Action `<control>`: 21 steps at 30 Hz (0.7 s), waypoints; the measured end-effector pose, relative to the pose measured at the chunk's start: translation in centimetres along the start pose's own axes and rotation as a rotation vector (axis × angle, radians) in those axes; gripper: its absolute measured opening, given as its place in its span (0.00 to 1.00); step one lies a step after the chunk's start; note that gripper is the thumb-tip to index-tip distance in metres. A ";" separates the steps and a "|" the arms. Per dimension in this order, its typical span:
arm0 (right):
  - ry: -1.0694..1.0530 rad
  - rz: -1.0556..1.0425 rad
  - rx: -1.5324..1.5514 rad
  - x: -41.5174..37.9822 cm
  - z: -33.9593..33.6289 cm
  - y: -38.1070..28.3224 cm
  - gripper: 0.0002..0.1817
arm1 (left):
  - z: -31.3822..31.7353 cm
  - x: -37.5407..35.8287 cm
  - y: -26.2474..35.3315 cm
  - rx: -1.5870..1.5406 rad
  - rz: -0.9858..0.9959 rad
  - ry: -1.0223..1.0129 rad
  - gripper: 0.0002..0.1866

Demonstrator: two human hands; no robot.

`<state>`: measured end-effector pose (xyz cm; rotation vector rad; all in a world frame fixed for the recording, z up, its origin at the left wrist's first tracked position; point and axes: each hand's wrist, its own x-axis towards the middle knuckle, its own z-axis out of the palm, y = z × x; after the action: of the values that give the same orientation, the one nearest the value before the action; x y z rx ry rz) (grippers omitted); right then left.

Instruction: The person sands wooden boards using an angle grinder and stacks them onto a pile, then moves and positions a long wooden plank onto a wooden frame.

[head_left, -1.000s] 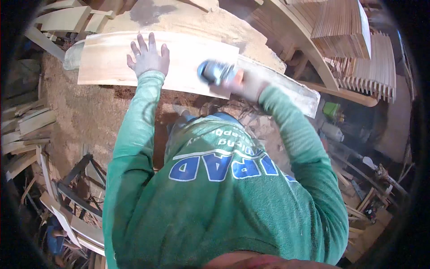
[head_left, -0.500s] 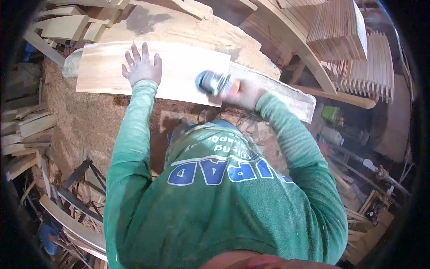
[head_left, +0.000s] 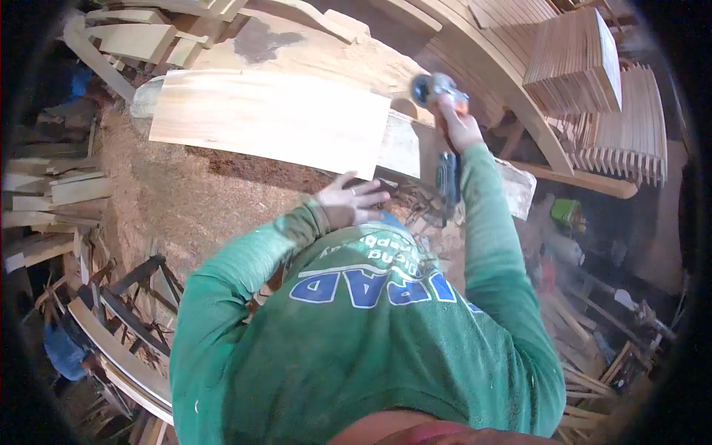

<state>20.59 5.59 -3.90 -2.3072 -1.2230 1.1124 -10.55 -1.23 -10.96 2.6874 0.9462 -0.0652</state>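
A pale, slightly curved wooden board (head_left: 259,111) lies across the beam-like work surface (head_left: 400,146). My left hand (head_left: 352,200) is at the board's near edge towards its right end, fingers spread and holding nothing. Beyond the board's right end, my right hand (head_left: 461,127) is wrapped round an angle grinder (head_left: 443,90). The grinder's round disc end points up and to the left, off the board. Its dark rear body hangs below my wrist.
Stacked curved wooden slats (head_left: 571,63) stand at the back right beside a large curved beam (head_left: 512,85). Offcuts (head_left: 141,41) lie at the back left. Sawdust (head_left: 163,178) covers the ground before the board. A green container (head_left: 566,213) sits at the right.
My left hand has left the board's top and come down and right to its near edge. My right hand has lifted the angle grinder off the board, to the right and away from me.
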 end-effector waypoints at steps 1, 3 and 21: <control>0.068 -0.036 0.034 0.1 -0.2 2.6 0.42 | 0.8 -0.6 -0.3 -0.009 0.017 0.038 0.31; 0.095 -0.030 0.116 -1.3 -0.8 6.3 0.38 | 1.8 -2.7 -1.1 -0.027 0.046 0.107 0.33; 0.193 -0.174 0.645 -14.9 -4.4 11.7 0.24 | -17.4 0.0 -12.4 0.261 -0.130 0.276 0.24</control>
<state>25.52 -12.89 -0.43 -1.7360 -0.8144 1.0047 -19.17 12.99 2.48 2.9216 1.2737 0.1716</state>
